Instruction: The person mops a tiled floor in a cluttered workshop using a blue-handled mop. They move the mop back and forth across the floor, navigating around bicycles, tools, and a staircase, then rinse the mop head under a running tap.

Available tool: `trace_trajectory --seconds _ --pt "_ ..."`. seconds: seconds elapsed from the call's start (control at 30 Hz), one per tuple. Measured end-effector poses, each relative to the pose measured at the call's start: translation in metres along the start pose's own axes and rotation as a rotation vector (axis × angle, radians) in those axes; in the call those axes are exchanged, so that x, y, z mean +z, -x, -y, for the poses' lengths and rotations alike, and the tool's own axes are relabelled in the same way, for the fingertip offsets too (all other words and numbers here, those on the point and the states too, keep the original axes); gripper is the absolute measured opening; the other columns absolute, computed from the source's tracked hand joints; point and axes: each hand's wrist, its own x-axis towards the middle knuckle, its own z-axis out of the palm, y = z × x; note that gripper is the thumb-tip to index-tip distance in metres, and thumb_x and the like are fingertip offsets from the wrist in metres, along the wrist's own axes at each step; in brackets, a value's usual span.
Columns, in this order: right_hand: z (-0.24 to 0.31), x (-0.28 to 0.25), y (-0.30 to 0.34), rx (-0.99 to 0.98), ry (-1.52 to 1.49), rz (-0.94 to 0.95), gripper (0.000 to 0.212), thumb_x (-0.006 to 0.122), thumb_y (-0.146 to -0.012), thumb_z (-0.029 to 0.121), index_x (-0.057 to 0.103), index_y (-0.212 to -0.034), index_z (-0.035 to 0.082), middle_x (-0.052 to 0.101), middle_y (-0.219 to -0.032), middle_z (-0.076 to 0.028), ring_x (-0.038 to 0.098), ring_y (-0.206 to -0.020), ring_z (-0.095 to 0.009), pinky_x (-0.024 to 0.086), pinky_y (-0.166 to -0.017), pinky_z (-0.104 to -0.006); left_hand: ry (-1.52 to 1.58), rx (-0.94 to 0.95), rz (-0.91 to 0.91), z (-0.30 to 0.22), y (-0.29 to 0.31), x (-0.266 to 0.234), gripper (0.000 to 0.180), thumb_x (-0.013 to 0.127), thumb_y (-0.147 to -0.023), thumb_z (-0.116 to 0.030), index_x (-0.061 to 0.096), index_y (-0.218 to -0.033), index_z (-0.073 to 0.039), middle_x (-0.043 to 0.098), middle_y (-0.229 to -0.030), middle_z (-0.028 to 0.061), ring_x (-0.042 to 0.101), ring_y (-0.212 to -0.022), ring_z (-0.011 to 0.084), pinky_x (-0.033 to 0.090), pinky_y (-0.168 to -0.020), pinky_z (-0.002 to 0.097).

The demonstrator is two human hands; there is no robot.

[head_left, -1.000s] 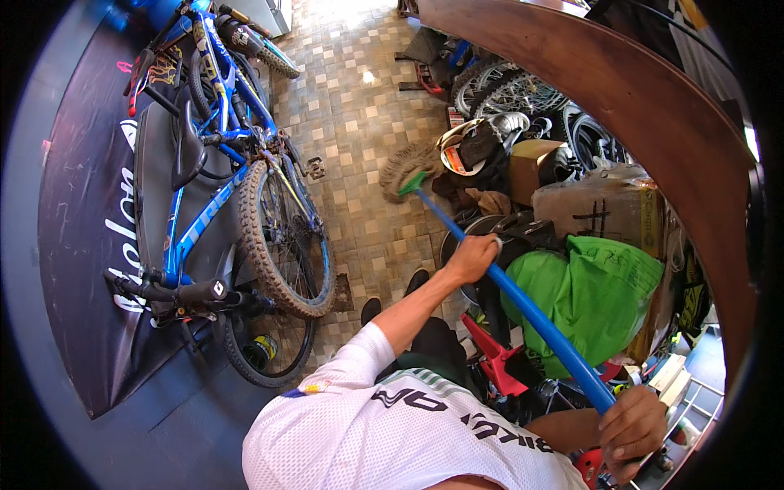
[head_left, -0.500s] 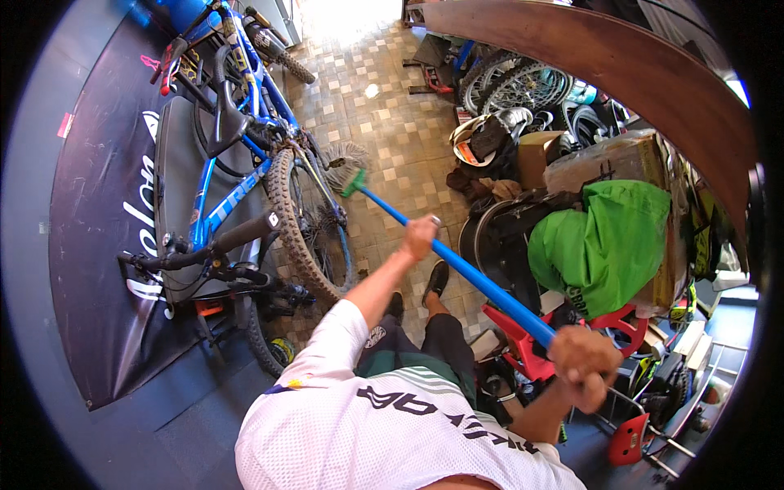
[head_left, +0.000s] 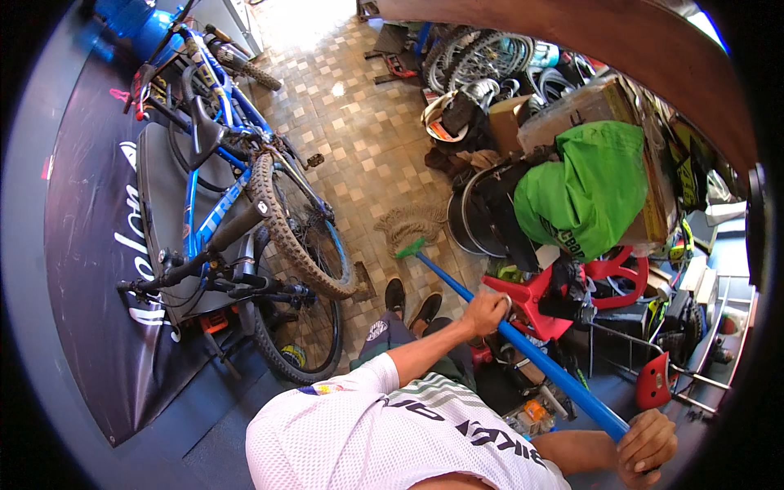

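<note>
Both hands were clenched around the blue handle of a mop [head_left: 523,343]. One hand [head_left: 485,313], on the arm stretched forward from the white jersey's left sleeve, gripped the pole about midway down; it read as the left hand. Its partner, the right hand [head_left: 647,447], was closed around the upper end of the pole near the lower right edge of the view. From there the pole slanted up and to the left, ending in a green socket with a tan string head [head_left: 410,224] spread on the tiled floor [head_left: 351,122].

Two dark shoes [head_left: 412,304] stood on the tiles just below the mop head. A blue mountain bike [head_left: 245,212] stood to the left, its knobby tyre close to the mop strings, its frame over a dark mat [head_left: 90,286] with white lettering. To the right of the pole sat a red plastic stand [head_left: 531,298], with a bright green bag [head_left: 588,192] draped over a cardboard box [head_left: 588,102] behind it. Loose bicycle wheels [head_left: 478,57] were stacked farther back, and a wire rack [head_left: 694,359] stood at the far right.
</note>
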Motion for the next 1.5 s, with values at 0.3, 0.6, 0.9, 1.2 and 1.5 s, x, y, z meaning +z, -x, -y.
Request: trace_trajectory --seconds 0.3,0.6,0.9,1.2,1.5 --pt "-0.106 -0.007 0.037 -0.039 0.015 -0.207 0.024 0.061 -0.090 0.023 0.054 -0.070 0.011 0.053 -0.050 0.004 0.051 -0.040 -0.006 0.043 -0.046 -0.0219 -0.533 0.687 -0.469 0.095 -0.113 -0.073 0.020 0.057 -0.084 -0.016 0.048 -0.071 -0.005 0.051 -0.066 0.0141 0.057 -0.063 0.0368 0.040 -0.060 0.0472" --pt "-0.154 -0.018 0.176 0.168 0.010 -0.391 0.025 0.067 -0.088 0.026 0.060 -0.075 0.005 0.053 -0.055 -0.004 0.049 -0.047 -0.018 0.043 -0.061 -0.0404 -0.426 0.086 -0.127 0.156 -0.121 -0.093 0.029 0.044 -0.097 -0.026 0.057 -0.082 -0.004 0.063 -0.077 0.0225 0.063 -0.079 0.0475 0.048 -0.070 0.0550" --pt "0.104 -0.072 0.261 0.064 -0.118 -0.250 0.031 0.067 -0.084 0.021 0.050 -0.059 0.012 0.052 -0.046 0.002 0.047 -0.034 -0.007 0.042 -0.039 -0.0197 -0.327 0.187 -0.390 0.074 0.148 0.151 0.020 0.050 -0.089 -0.020 0.056 -0.074 -0.010 0.058 -0.070 0.0128 0.056 -0.072 0.0384 0.038 -0.074 0.0498" --pt "0.107 -0.027 0.277 -0.096 -0.118 -0.257 0.026 0.063 -0.086 0.024 0.053 -0.067 0.009 0.050 -0.049 0.000 0.048 -0.037 -0.010 0.047 -0.044 -0.0266 -0.184 0.048 -0.251 0.073 0.184 0.129 0.022 0.053 -0.086 -0.022 0.060 -0.069 -0.009 0.060 -0.067 0.0150 0.058 -0.070 0.0369 0.042 -0.070 0.0490" --pt "-0.073 0.037 0.311 0.200 0.010 -0.485 0.020 0.059 -0.086 0.014 0.053 -0.069 0.006 0.053 -0.059 -0.006 0.047 -0.047 -0.018 0.043 -0.057 -0.0398 -0.294 0.064 -0.290 0.184 0.061 -0.068 0.030 0.047 -0.090 -0.021 0.059 -0.069 -0.003 0.064 -0.064 0.0172 0.066 -0.062 0.0345 0.050 -0.060 0.0434"
